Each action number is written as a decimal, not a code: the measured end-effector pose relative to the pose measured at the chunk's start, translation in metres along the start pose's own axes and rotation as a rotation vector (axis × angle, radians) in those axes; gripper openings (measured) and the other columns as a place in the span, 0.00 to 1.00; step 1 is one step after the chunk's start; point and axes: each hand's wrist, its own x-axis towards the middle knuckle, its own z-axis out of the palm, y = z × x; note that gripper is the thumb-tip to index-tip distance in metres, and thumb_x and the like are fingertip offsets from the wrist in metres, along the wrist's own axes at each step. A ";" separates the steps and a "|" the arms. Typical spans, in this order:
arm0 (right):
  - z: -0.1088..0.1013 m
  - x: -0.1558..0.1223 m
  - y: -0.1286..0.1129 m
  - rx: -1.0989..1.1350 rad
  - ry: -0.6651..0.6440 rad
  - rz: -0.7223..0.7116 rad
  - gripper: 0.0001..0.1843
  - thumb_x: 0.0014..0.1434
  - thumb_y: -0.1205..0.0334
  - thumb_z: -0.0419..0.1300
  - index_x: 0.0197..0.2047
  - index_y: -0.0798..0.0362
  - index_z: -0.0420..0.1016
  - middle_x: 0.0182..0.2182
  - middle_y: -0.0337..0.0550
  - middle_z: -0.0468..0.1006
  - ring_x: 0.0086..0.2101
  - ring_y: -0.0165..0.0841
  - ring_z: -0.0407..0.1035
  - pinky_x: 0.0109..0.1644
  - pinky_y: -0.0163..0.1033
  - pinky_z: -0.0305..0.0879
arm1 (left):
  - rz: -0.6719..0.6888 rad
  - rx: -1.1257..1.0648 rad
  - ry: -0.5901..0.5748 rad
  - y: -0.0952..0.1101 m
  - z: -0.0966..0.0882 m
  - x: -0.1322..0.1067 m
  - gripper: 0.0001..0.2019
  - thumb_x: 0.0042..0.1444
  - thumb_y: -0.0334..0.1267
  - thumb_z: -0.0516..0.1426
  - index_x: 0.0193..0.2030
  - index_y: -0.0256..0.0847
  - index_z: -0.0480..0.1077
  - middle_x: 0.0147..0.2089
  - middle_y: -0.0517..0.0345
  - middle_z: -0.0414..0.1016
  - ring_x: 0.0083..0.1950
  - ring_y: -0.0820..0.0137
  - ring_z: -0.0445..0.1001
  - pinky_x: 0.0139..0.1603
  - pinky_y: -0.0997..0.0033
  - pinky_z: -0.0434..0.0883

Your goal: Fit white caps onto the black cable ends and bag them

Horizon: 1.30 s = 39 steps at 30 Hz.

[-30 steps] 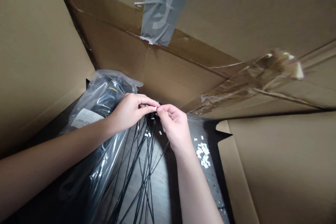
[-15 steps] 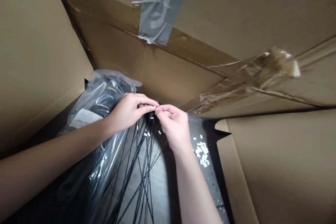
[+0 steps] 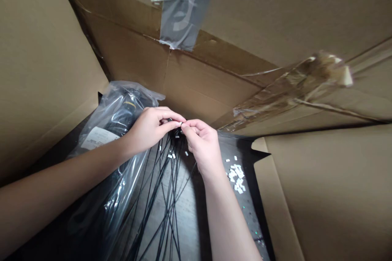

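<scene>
As the left hand [image 3: 150,128] and right hand [image 3: 202,144] come together, pinching a small white tab [image 3: 181,123] between their fingertips, black cords [image 3: 165,179] bunch just below them and fan out across the desk [image 3: 241,149]. More white tabs [image 3: 235,177] lie in a loose pile near the right hand. A plastic bag [image 3: 122,118] lies under the left forearm, and cardboard flaps [image 3: 214,77] surround everything.

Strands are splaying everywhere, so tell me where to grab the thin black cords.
Best take the thin black cords at their gathered top, just below the left hand and right hand, coming from above. They converge there into one bunch, while lower down they fan out and cross.
</scene>
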 end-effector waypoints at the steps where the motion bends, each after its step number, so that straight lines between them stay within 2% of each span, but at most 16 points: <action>1: 0.000 0.001 0.001 -0.009 0.002 -0.011 0.14 0.51 0.51 0.65 0.30 0.54 0.72 0.17 0.27 0.57 0.17 0.21 0.43 0.19 0.32 0.40 | -0.008 -0.008 -0.003 0.000 0.000 0.000 0.07 0.58 0.34 0.61 0.40 0.42 0.82 0.40 0.56 0.83 0.40 0.68 0.79 0.42 0.70 0.73; 5: -0.003 0.002 0.003 -0.027 -0.008 -0.038 0.13 0.54 0.51 0.64 0.32 0.52 0.71 0.21 0.30 0.62 0.16 0.21 0.47 0.18 0.32 0.46 | -0.033 -0.061 -0.022 0.000 -0.001 0.001 0.08 0.59 0.35 0.60 0.41 0.42 0.82 0.41 0.55 0.83 0.42 0.67 0.79 0.44 0.70 0.73; 10: -0.003 0.000 0.002 0.017 -0.038 0.028 0.15 0.55 0.49 0.63 0.35 0.51 0.70 0.19 0.28 0.60 0.15 0.22 0.49 0.15 0.30 0.49 | -0.075 -0.075 -0.025 0.000 0.001 0.000 0.06 0.58 0.35 0.61 0.37 0.40 0.81 0.38 0.56 0.82 0.37 0.70 0.78 0.39 0.72 0.72; 14: -0.002 -0.001 0.000 0.018 -0.035 0.052 0.15 0.55 0.49 0.63 0.35 0.52 0.70 0.16 0.26 0.58 0.14 0.22 0.50 0.15 0.30 0.51 | -0.076 -0.073 -0.024 0.000 0.002 0.000 0.06 0.58 0.35 0.60 0.37 0.40 0.80 0.38 0.57 0.82 0.36 0.71 0.78 0.38 0.74 0.72; 20: -0.003 0.000 -0.001 0.041 -0.018 0.047 0.16 0.53 0.49 0.65 0.34 0.53 0.71 0.19 0.29 0.64 0.14 0.21 0.52 0.15 0.30 0.54 | -0.125 -0.090 -0.022 0.001 0.001 0.000 0.07 0.58 0.37 0.60 0.39 0.39 0.79 0.36 0.57 0.83 0.35 0.71 0.79 0.37 0.74 0.73; 24: -0.002 -0.001 -0.002 -0.021 -0.030 0.040 0.16 0.53 0.48 0.64 0.32 0.53 0.71 0.19 0.29 0.65 0.14 0.21 0.52 0.15 0.30 0.54 | -0.154 -0.057 -0.001 0.001 0.001 -0.001 0.07 0.58 0.38 0.60 0.37 0.39 0.78 0.34 0.57 0.82 0.32 0.72 0.78 0.35 0.74 0.72; 31: 0.003 -0.004 -0.003 -0.140 0.038 -0.014 0.13 0.52 0.52 0.63 0.32 0.54 0.73 0.22 0.33 0.69 0.15 0.23 0.57 0.14 0.30 0.56 | -0.154 0.004 0.003 -0.001 0.002 -0.003 0.08 0.58 0.40 0.59 0.36 0.39 0.78 0.32 0.57 0.81 0.33 0.71 0.78 0.34 0.74 0.71; 34: 0.003 -0.006 -0.002 -0.211 0.049 -0.078 0.12 0.53 0.53 0.63 0.31 0.54 0.74 0.23 0.35 0.69 0.16 0.23 0.58 0.14 0.30 0.56 | -0.157 -0.020 0.006 -0.001 0.002 -0.003 0.08 0.58 0.40 0.59 0.36 0.39 0.78 0.33 0.57 0.82 0.33 0.70 0.78 0.34 0.74 0.71; 39: 0.003 -0.007 0.001 -0.258 0.073 -0.182 0.09 0.53 0.56 0.63 0.29 0.55 0.76 0.28 0.38 0.68 0.19 0.23 0.60 0.16 0.30 0.61 | -0.147 0.006 0.000 -0.002 0.002 -0.003 0.07 0.57 0.38 0.59 0.37 0.39 0.78 0.32 0.58 0.81 0.31 0.72 0.76 0.33 0.73 0.69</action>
